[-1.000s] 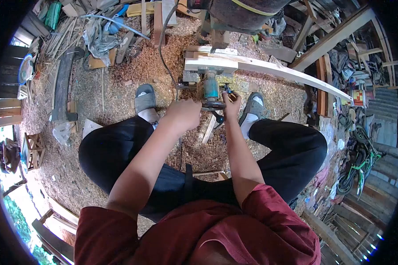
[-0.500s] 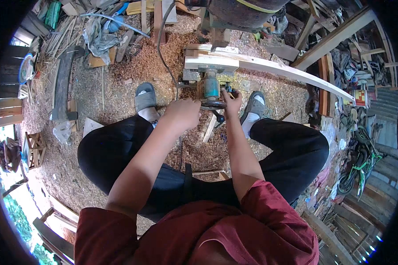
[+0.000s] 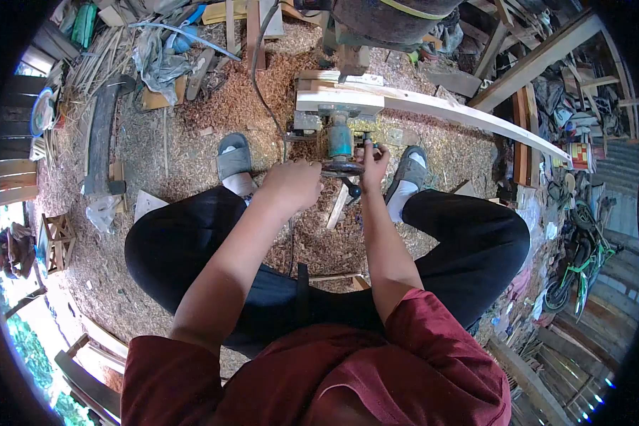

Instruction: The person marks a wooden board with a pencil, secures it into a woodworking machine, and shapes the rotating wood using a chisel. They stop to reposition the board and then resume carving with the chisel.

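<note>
A green machine [image 3: 339, 140] with a dark round wheel [image 3: 342, 169] at its near end stands between my feet, against a pale wood block [image 3: 339, 101]. My left hand [image 3: 292, 186] is closed at the wheel's left side; what its fingers hold is hidden. On the right, my right hand [image 3: 373, 162] has its thumb and fingers bent around a small dark part [image 3: 366, 142] beside the machine. Below the wheel is a black ball knob [image 3: 353, 191]. A long pale board [image 3: 476, 121] runs from the block toward the right.
A dark cable [image 3: 266, 106] runs down left of the machine. Wood shavings [image 3: 220, 85] cover the ground. A large dark rounded object [image 3: 387, 21] is at the top. A green motorcycle [image 3: 582, 273] stands far right, and a dark beam [image 3: 103, 138] lies left.
The fingers of my right hand have shifted slightly around the small dark part. My left hand stays in nearly the same place at the wheel.
</note>
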Demonstrator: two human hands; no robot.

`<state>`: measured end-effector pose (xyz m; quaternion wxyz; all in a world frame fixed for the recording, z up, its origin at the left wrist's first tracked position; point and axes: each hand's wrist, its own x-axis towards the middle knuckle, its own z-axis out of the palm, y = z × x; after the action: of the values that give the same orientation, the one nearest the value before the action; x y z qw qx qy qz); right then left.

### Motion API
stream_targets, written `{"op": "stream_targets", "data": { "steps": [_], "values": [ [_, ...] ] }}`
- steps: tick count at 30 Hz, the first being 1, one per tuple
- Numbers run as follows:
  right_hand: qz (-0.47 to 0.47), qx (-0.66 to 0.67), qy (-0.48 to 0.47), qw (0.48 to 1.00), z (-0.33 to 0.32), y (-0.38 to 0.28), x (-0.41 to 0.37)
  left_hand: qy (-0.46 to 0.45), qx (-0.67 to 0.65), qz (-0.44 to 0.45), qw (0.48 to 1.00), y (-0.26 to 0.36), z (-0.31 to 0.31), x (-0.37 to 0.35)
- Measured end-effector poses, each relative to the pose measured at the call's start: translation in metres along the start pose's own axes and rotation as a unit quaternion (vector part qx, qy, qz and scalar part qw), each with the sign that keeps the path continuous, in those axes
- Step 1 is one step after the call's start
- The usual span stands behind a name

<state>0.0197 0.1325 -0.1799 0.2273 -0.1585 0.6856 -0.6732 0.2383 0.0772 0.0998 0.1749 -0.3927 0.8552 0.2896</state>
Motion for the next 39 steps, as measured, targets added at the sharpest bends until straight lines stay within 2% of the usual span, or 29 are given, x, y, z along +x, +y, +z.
{"op": "stream_targets", "data": {
  "steps": [2, 5, 9, 15, 18, 20, 21, 23, 24, 26, 36, 38, 39],
  "values": [
    [0.145, 0.110, -0.028, 0.983, 0.001, -0.030, -0.007, 0.004, 0.000, 0.002, 1.000, 0.000, 0.001, 0.000],
    [0.178, 0.180, -0.049, 0.966, -0.002, -0.025, -0.003, -0.006, 0.005, 0.005, 1.000, 0.001, -0.003, -0.001],
    [0.161, 0.140, -0.012, 0.977, 0.005, -0.033, -0.006, -0.025, 0.000, 0.003, 1.000, 0.000, -0.005, 0.000],
    [0.217, 0.191, -0.017, 0.957, 0.001, -0.027, -0.001, -0.009, 0.001, 0.005, 1.000, -0.001, 0.000, 0.000],
    [0.207, 0.130, -0.021, 0.970, -0.001, -0.027, -0.005, -0.017, -0.001, 0.000, 1.000, 0.000, -0.003, 0.000],
    [0.031, 0.029, 0.014, 0.999, 0.004, -0.013, -0.006, -0.021, -0.002, -0.004, 1.000, -0.001, -0.004, 0.000],
    [0.031, 0.030, 0.014, 0.999, 0.004, -0.017, -0.007, -0.025, 0.001, 0.002, 1.000, -0.002, -0.003, 0.001],
    [0.052, 0.018, -0.046, 0.997, 0.001, -0.024, -0.012, -0.031, 0.003, 0.009, 0.999, -0.003, -0.002, 0.002],
    [0.053, 0.018, -0.045, 0.997, -0.001, -0.019, -0.010, -0.038, 0.006, 0.005, 0.999, -0.002, -0.004, 0.001],
    [-0.005, -0.034, -0.029, 0.999, -0.002, -0.011, -0.006, -0.046, 0.008, 0.002, 0.999, 0.000, -0.004, 0.001],
    [0.000, -0.033, -0.003, 0.999, -0.002, 0.012, -0.001, -0.040, 0.006, 0.002, 0.999, -0.003, -0.002, 0.003],
    [-0.063, -0.059, 0.000, 0.996, -0.003, 0.028, 0.005, -0.040, 0.006, 0.001, 0.999, -0.003, -0.002, 0.002],
    [-0.063, -0.059, 0.000, 0.996, -0.003, 0.026, 0.005, -0.032, 0.001, -0.003, 0.999, -0.001, -0.003, 0.000]
  ]
}}
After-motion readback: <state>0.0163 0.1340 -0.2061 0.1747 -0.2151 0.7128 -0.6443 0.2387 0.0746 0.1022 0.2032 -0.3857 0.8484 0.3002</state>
